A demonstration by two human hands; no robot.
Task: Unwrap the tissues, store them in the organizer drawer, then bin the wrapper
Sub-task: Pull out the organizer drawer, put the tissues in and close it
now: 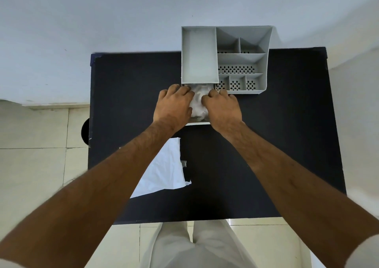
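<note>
A grey organizer [264,62] with several compartments stands at the far edge of the dark table [256,155]. Its drawer [198,123] is pulled out toward me at the front left. White tissues [198,103] lie bunched inside the drawer. My left hand [174,105] and my right hand [221,107] press down on the tissues from either side, fingers curled onto them. The white wrapper [166,169] lies flat on the table, partly hidden under my left forearm.
A dark round object [85,132], perhaps a bin, shows on the floor just left of the table. A pale wall rises behind the organizer. Tiled floor surrounds the table, and my light trousers show at the near edge.
</note>
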